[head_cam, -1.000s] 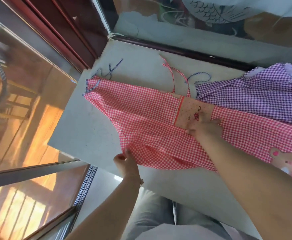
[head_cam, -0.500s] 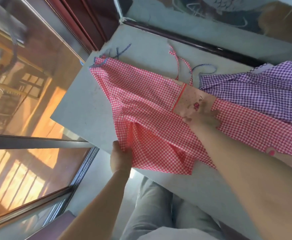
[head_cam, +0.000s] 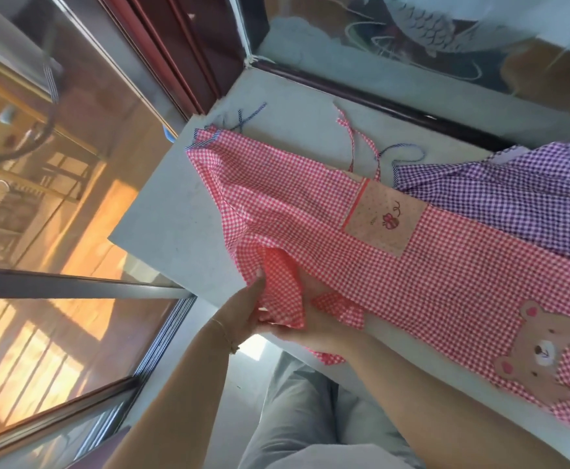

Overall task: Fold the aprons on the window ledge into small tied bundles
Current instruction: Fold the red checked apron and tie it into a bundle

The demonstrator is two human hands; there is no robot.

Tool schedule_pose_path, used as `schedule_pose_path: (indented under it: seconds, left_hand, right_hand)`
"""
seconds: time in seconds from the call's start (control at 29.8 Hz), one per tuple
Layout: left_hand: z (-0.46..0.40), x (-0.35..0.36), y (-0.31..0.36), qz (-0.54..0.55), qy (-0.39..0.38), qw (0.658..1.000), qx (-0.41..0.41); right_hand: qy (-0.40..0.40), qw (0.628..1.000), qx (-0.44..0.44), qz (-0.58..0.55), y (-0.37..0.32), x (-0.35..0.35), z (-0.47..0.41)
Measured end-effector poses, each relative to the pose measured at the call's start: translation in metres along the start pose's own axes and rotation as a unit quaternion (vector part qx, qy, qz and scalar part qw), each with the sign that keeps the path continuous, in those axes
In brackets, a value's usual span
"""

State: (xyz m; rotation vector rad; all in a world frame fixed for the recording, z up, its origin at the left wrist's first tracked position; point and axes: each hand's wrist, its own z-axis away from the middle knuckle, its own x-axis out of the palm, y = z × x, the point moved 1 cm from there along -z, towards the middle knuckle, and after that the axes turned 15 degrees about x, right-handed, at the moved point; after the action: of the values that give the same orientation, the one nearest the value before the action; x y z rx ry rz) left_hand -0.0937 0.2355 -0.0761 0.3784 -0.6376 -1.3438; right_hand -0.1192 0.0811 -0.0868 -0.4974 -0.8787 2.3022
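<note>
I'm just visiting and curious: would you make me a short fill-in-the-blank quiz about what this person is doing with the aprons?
1. Both hands, the left hand and the right hand, hold the ____ checked apron.
2. The appliqué near that apron's right end shows a ____.
3. The apron lying partly under it, toward the window, is ____ checked.
4. The aprons lie on a grey window ____.

Missing words: red; bear; purple; ledge

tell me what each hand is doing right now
Left hand: grips the near edge of the red gingham cotton apron.
Right hand: holds the same edge, fingers hidden under the fabric.
</note>
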Motion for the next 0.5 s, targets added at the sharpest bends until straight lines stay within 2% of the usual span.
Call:
schedule_pose_path:
  seconds: [0.07,0.1,0.13,0.2,0.23,0.27,0.37,0.5]
  left_hand:
    - [-0.002,-0.007,0.011,-0.028,-0.076,0.996,-0.025]
    - [-0.005,-0.011,0.017,-0.051,-0.072,0.996,-0.023]
    - [-0.006,-0.012,0.024,-0.078,-0.043,0.996,-0.011]
    - [-0.017,-0.023,0.037,-0.152,0.070,0.985,0.048]
    - [-0.026,-0.032,0.041,-0.192,0.116,0.972,0.074]
    - [-0.030,-0.036,0.044,-0.190,0.129,0.970,0.084]
    - [-0.048,-0.037,0.053,0.003,0.083,0.996,0.033]
    - [-0.075,-0.047,0.074,0.103,0.160,0.979,0.071]
  right_hand:
    - [-0.009,0.993,0.023,-0.116,-0.007,0.001,-0.006]
    - [-0.017,0.980,0.054,-0.190,-0.008,-0.001,-0.007]
    - [-0.052,0.956,0.086,-0.274,-0.004,-0.002,-0.010]
    - [-0.122,0.879,0.125,-0.443,0.002,-0.003,-0.013]
    - [-0.128,0.845,0.134,-0.501,0.003,-0.005,-0.014]
    - [-0.121,0.834,0.137,-0.521,0.005,-0.008,-0.014]
    - [-0.118,0.855,0.140,-0.485,0.006,-0.016,-0.012]
    - [-0.077,0.884,0.167,-0.431,0.000,-0.022,-0.007]
